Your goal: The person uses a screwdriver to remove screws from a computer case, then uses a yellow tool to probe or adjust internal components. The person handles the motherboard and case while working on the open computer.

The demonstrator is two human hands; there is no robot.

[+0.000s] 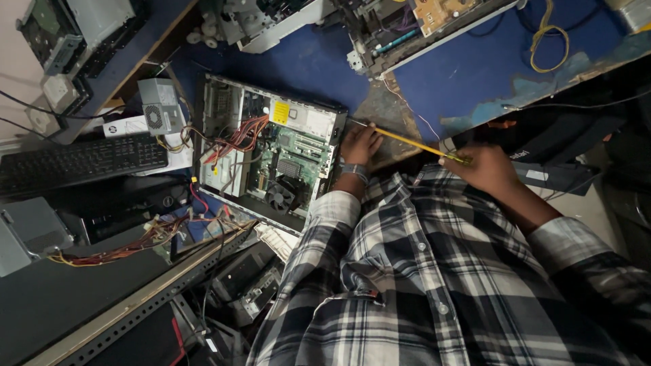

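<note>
Yellow screwdriver [413, 144] in right hand [487, 166]

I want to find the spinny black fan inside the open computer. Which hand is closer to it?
The left hand. It rests on the open computer case's edge, just right of the black fan. The right hand is farther right, holding a yellow screwdriver.

Your shirt [434, 271] is a plaid of white, grey and black, and the tool [413, 143] in your hands is yellow. The board [298, 159] is green with red and orange wires [237, 132] beside it, on a blue table [475, 68]; the keyboard [81, 163] is black.
</note>
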